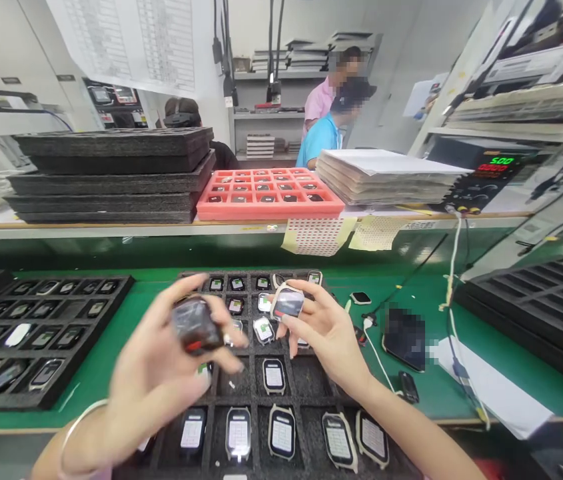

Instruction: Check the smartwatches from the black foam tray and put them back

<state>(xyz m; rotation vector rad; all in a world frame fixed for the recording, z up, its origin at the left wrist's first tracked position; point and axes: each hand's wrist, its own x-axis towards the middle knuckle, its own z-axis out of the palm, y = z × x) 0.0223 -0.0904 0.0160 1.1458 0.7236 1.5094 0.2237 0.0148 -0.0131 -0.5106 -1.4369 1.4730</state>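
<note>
My left hand (148, 370), blurred by motion, is closed around a black smartwatch case (194, 323) with a glossy face and a small red spot near its lower edge. In my right hand (331, 333) is a silver-rimmed smartwatch case (288, 302), gripped between thumb and fingers, its glossy screen facing me. The two watches are apart. Below both hands lies a black foam tray (311, 373) with several watch cases in its compartments, many with lit white screens. One lit watch (274, 375) sits between my hands. My fingers hide part of the tray.
Another foam tray of watches (86, 320) lies left; stacked black trays (536, 313) stand right. A phone-like dark slab (404, 339), cables and white paper (496, 387) lie on the green mat. The shelf bears a red tray (271, 211) and a power supply (486, 177). People are behind it.
</note>
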